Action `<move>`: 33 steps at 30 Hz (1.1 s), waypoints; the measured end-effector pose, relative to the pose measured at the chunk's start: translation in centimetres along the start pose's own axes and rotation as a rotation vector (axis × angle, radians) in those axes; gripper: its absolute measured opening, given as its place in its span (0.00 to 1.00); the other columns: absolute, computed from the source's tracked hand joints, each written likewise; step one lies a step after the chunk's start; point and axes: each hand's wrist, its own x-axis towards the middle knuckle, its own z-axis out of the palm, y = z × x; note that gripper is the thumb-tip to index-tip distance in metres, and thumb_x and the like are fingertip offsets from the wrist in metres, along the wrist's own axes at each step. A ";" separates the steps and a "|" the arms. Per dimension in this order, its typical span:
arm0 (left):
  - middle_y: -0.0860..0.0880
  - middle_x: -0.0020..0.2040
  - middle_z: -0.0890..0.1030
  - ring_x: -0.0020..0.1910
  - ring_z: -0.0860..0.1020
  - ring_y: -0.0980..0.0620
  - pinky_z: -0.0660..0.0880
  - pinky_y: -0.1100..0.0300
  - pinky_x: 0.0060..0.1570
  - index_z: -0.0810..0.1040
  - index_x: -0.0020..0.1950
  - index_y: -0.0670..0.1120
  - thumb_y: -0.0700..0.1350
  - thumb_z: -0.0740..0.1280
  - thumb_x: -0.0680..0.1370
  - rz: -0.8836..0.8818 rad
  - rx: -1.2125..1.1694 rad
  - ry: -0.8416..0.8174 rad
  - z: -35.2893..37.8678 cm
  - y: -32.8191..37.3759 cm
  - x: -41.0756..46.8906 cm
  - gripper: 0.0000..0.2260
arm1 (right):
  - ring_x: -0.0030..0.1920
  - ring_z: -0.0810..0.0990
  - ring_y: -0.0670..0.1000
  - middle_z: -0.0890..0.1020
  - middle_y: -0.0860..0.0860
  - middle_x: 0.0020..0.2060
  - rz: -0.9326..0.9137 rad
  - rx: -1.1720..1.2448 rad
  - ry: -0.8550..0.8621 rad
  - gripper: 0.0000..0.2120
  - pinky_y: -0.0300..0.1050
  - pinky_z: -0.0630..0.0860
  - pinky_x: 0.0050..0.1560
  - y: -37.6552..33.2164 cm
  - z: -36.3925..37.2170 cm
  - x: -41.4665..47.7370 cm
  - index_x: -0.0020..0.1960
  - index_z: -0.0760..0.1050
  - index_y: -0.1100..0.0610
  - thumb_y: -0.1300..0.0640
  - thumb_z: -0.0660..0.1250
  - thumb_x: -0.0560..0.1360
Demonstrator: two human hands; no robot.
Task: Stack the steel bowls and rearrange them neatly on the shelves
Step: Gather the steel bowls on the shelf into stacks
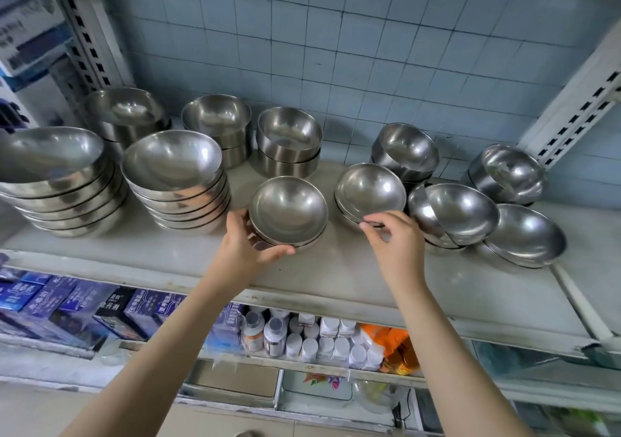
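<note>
On the shelf, the left hand clamps the centre bowl stack, and the right hand pinches the neighbouring stack by its rim; that thin grip may slip.

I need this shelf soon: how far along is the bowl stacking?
Roughly half. Done: two tall stacks of wide steel bowls stand neat at the left. In hand: the left hand grips a short centre stack of steel bowls; the right hand pinches the rim of the neighbouring short stack. Left: the tilted, loosely nested steel bowls at the right.
</note>
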 end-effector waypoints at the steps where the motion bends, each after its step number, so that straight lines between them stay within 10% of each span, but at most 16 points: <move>1: 0.58 0.58 0.71 0.57 0.74 0.66 0.74 0.74 0.50 0.60 0.66 0.43 0.48 0.80 0.60 -0.003 0.002 -0.005 -0.1 0.0 0.0 0.41 | 0.39 0.79 0.47 0.81 0.47 0.40 0.016 0.037 0.007 0.02 0.35 0.74 0.44 -0.2 -0.2 0.3 0.45 0.84 0.58 0.62 0.75 0.72; 11: 0.49 0.65 0.70 0.63 0.74 0.54 0.70 0.79 0.50 0.59 0.66 0.46 0.50 0.80 0.62 0.015 0.041 -0.023 -0.4 -0.1 -0.1 0.41 | 0.43 0.80 0.44 0.82 0.47 0.43 -0.074 0.415 -0.076 0.06 0.34 0.75 0.47 -6.0 -3.0 1.6 0.46 0.82 0.54 0.64 0.73 0.73; 18: 0.47 0.64 0.75 0.63 0.77 0.54 0.75 0.57 0.63 0.61 0.65 0.46 0.66 0.79 0.56 0.022 0.040 -0.039 -1.0 -0.4 -0.1 0.48 | 0.47 0.81 0.47 0.83 0.49 0.46 -0.267 0.302 -0.399 0.04 0.36 0.76 0.50 -8.1 -1.0 2.1 0.47 0.84 0.60 0.64 0.73 0.73; 27: 0.48 0.64 0.72 0.59 0.75 0.57 0.68 0.80 0.50 0.61 0.68 0.39 0.54 0.78 0.61 0.074 0.124 -0.006 -0.6 -0.2 -0.3 0.44 | 0.59 0.78 0.44 0.83 0.42 0.56 -0.123 0.238 -0.455 0.06 0.31 0.71 0.58 -6.3 -0.7 0.9 0.48 0.86 0.52 0.59 0.75 0.72; 33: 0.49 0.66 0.71 0.62 0.74 0.56 0.69 0.79 0.51 0.60 0.68 0.42 0.56 0.77 0.62 0.044 0.141 -0.019 -0.6 0.0 -0.5 0.42 | 0.60 0.78 0.45 0.84 0.41 0.56 -0.086 0.288 -0.422 0.08 0.48 0.75 0.63 -5.8 -0.2 0.5 0.51 0.85 0.51 0.58 0.75 0.72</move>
